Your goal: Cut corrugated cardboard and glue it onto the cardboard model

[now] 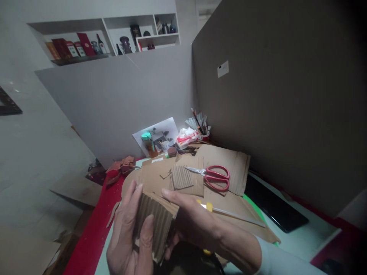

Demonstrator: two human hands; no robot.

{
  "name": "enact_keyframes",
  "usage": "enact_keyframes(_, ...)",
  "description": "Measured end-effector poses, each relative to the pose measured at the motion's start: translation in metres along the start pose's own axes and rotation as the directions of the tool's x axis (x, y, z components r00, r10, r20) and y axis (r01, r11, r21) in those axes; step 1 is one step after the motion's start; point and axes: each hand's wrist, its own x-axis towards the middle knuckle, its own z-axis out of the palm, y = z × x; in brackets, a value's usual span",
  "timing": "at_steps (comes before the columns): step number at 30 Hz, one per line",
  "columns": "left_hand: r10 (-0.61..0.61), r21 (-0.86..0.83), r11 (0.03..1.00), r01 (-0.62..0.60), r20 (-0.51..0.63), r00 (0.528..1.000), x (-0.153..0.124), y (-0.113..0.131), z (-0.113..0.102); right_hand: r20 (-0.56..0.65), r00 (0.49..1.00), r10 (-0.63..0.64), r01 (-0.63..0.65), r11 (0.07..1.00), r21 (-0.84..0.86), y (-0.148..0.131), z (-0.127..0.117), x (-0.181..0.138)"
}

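Observation:
Both of my hands hold one piece of ribbed corrugated cardboard [156, 223] low in the view, above the table's near edge. My left hand [129, 238] cups it from the left, with the thumb lying across its ribbed face. My right hand [192, 223] grips its right edge, with the forefinger along the top. Just beyond lie more cardboard pieces [183, 177], a pair of red-handled scissors [213, 177] and a thin metal blade with a yellow collar [229, 214].
A red table edge [91, 233] runs along the left. A dark flat tablet [272, 208] lies to the right. At the back stand a cup of pens [200, 126], a teal-capped jar [147, 141] and a plastic bag [186, 136]. Grey partition boards [272, 95] enclose the desk.

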Motion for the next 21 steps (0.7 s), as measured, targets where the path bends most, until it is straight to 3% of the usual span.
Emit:
enact_keyframes(9,0.122,0.037,0.992,-0.120,-0.036,0.992,0.001,-0.005,0.000,-0.002,0.991,-0.137,0.137,0.990,-0.024,0.001,0.006,-0.006)
enact_keyframes(16,0.141,0.016,0.990,-0.141,-0.016,0.990,0.003,-0.006,0.001,0.073,0.975,-0.209,0.213,0.976,-0.040,-0.010,0.010,-0.017)
enact_keyframes(21,0.066,-0.003,0.998,-0.066,-0.031,0.997,0.003,-0.004,0.003,-0.022,0.966,-0.257,0.250,0.955,-0.157,-0.014,0.011,-0.028)
